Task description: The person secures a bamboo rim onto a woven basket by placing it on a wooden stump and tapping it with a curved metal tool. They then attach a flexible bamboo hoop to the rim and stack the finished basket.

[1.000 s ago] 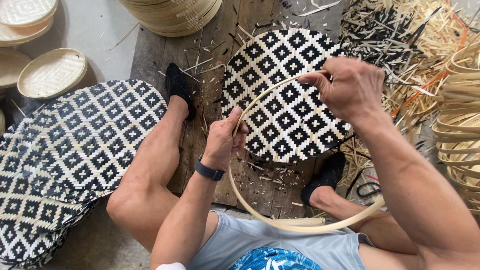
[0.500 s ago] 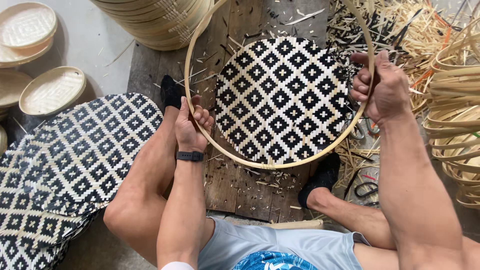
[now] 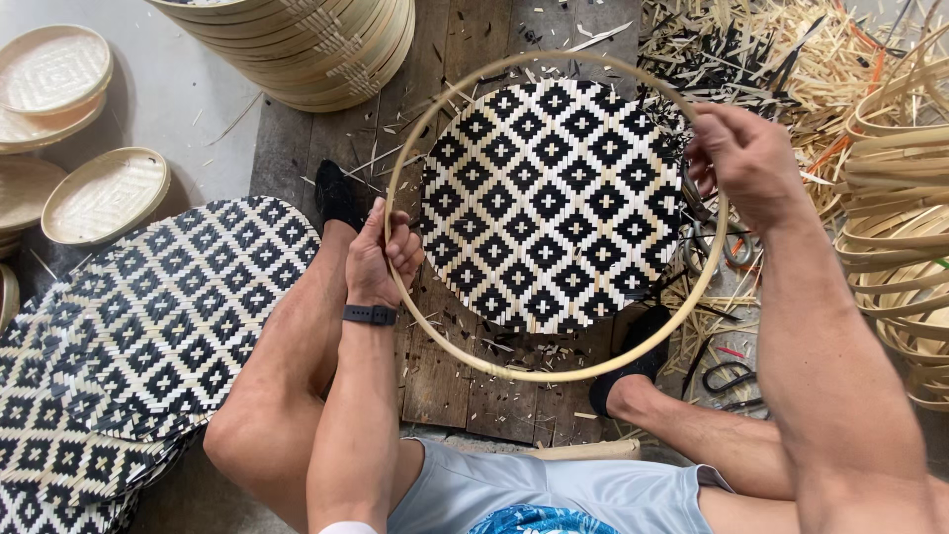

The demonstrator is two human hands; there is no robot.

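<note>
My left hand (image 3: 384, 255) and right hand (image 3: 743, 158) each grip opposite sides of the thin round bamboo hoop (image 3: 514, 373), held over the black-and-white woven bamboo disc (image 3: 549, 203) on the wooden boards (image 3: 450, 381).

My arms are bare from shoulder to wrist, with no sleeves reaching down them, and both arms are lean and muscled. On my left wrist sits a dark band (image 3: 370, 314), narrow and plain, like a fitness tracker strap. My left hand (image 3: 384, 255) and right hand (image 3: 748, 158) wear no gloves and no rings that I can make out. I have on a light grey sleeveless top (image 3: 554, 489), and at its lower edge a patch of blue patterned cloth (image 3: 542, 520) shows. My legs are bare from the thigh down. On each foot I wear a black low sock (image 3: 337, 195), the other one (image 3: 623, 366) just as dark.
</note>
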